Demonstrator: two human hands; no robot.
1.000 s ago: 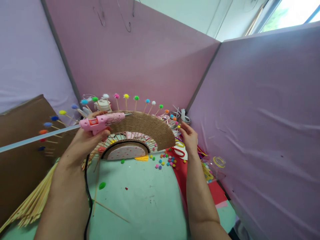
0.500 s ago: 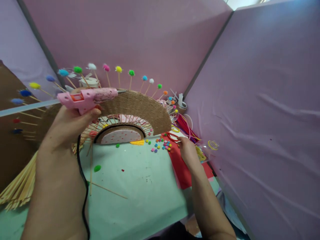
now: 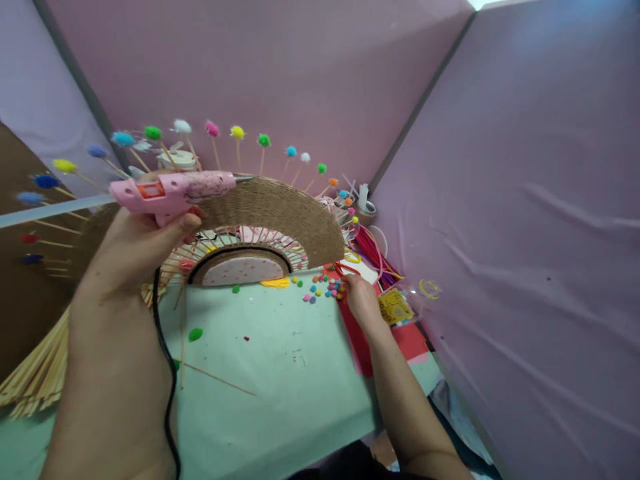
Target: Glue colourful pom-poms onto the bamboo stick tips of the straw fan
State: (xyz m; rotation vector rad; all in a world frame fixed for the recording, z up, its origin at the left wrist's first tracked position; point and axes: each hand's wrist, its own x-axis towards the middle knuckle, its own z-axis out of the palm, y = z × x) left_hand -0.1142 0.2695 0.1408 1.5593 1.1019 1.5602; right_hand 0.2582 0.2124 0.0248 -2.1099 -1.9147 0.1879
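My left hand (image 3: 135, 247) is wrapped round a pink hot glue gun (image 3: 173, 193), nozzle to the right, with a glue stick (image 3: 60, 212) out of its back. Behind it stands a half-round woven fan (image 3: 280, 207), its rim set with sticks tipped by colourful pom-poms (image 3: 237, 133). My right hand (image 3: 363, 300) reaches down at the right side of the table, fingers bent together at the edge of several small coloured balls (image 3: 320, 291). Whatever its fingertips hold, if anything, is hidden. Just beyond it lies a red-handled tool (image 3: 345, 268), partly covered.
Red sheets (image 3: 407, 340) and a yellow packet (image 3: 395, 307) lie beside my right arm. Thin sticks (image 3: 217, 378) rest on the green tabletop (image 3: 280, 420). A stick bundle (image 3: 37, 367) is at the left. Pink walls (image 3: 525, 200) enclose the table; the black cord (image 3: 167, 373) hangs along my left arm.
My right hand has moved left, away from the red-handled tool toward the small balls, uncovering the yellow packet. My left hand keeps the glue gun almost still.
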